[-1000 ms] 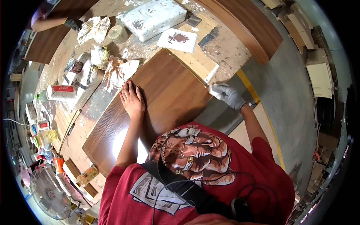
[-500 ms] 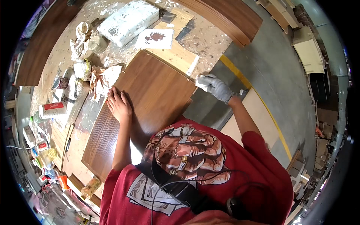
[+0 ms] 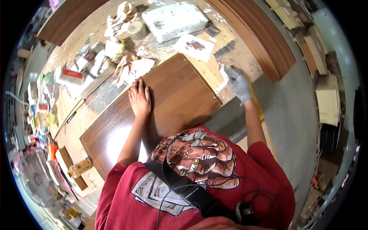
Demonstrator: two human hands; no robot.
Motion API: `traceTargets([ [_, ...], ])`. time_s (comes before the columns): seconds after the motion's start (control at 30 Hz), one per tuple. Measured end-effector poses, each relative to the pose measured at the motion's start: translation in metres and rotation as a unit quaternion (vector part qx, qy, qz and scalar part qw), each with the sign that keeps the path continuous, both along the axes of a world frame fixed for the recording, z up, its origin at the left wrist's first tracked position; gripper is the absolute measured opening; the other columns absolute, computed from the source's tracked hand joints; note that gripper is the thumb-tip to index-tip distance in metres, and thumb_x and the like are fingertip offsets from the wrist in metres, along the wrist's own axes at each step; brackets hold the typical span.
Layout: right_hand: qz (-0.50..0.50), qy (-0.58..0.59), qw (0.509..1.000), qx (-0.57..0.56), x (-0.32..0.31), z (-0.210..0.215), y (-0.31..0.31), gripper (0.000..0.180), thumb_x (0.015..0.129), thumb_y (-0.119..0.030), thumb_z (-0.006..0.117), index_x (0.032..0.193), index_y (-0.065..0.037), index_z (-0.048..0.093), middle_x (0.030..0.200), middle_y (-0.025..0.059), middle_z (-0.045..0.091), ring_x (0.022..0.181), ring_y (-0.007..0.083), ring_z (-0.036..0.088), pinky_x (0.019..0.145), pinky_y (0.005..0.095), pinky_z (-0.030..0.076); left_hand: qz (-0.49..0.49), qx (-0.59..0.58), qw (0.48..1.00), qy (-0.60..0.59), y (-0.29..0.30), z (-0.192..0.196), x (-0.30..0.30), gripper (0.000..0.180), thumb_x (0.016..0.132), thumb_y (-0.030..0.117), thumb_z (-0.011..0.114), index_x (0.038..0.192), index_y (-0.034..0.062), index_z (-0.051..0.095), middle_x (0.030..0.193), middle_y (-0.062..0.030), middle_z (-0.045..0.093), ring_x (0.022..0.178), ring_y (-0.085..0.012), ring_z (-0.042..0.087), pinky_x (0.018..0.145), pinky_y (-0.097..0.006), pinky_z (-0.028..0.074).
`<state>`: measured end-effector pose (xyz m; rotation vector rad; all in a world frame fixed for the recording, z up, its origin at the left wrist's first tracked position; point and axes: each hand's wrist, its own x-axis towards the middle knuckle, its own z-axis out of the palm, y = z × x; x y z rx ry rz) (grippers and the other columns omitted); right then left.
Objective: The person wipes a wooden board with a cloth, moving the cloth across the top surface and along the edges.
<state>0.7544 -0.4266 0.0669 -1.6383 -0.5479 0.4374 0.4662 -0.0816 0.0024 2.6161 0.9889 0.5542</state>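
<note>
A wide brown wood-grain board [image 3: 180, 88] lies at a slant on the workbench in front of me. My bare left hand [image 3: 140, 99] rests flat on its far left edge, fingers stretched out. Past the board's right end is my right hand [image 3: 237, 83], in a grey glove, closed around a small white pad [image 3: 223, 72]; whether the pad is cloth or foam I cannot make out. It is apart from the board, above the bench. Nearby lies a white sheet with a dark brown smear of paste [image 3: 195, 45].
A paint-spattered white block [image 3: 174, 21] stands at the back. Crumpled paper [image 3: 132, 69], a white tub with a red label [image 3: 69, 76] and a jar [image 3: 80, 167] sit to the left. Brown wooden panels [image 3: 260, 38] border the bench at far right.
My right hand has lifted off the board's right edge and moved out toward the smeared sheet, still with the white pad. My left hand stays on the board. The whole view has turned slightly.
</note>
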Motion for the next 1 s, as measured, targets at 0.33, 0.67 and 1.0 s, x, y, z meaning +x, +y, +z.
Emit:
traceTargets([
  [0.33, -0.036, -0.461, 0.770, -0.440, 0.073, 0.013, 0.216, 0.036, 0.090, -0.030, 0.069, 0.118, -0.009, 0.074, 0.121, 0.0186, 0.067, 0.115, 0.0368, 0.063, 0.101, 0.0438, 0.050, 0.064, -0.158, 0.955, -0.242, 0.004, 0.010, -0.103, 0.036, 0.102, 0.010, 0.051, 0.133, 0.0036, 0.066, 0.151, -0.0192, 0.050, 0.140, -0.0369, 0.046, 0.122, -0.046, 0.029],
  [0.67, 0.138, -0.435, 0.833, -0.313, -0.147, -0.022, 0.438, 0.064, 0.085, -0.044, 0.076, 0.139, -0.014, 0.059, 0.148, 0.0234, 0.049, 0.132, 0.0446, 0.048, 0.111, 0.0491, 0.042, 0.157, -0.151, 0.932, -0.291, -0.013, -0.005, -0.149, 0.034, 0.106, 0.011, 0.045, 0.128, 0.0003, 0.067, 0.146, -0.0180, 0.053, 0.141, -0.0336, 0.046, 0.119, -0.043, 0.035],
  [1.0, 0.127, -0.315, 0.938, -0.074, -0.114, 0.017, 0.353, 0.031, 0.083, -0.002, 0.068, 0.114, -0.004, 0.069, 0.115, 0.0197, 0.060, 0.101, 0.0356, 0.064, 0.089, 0.0435, 0.053, 0.155, -0.130, 0.942, -0.268, -0.013, -0.004, -0.149, 0.034, 0.103, 0.012, 0.047, 0.128, 0.0016, 0.067, 0.144, -0.0189, 0.055, 0.140, -0.0364, 0.047, 0.118, -0.045, 0.035],
])
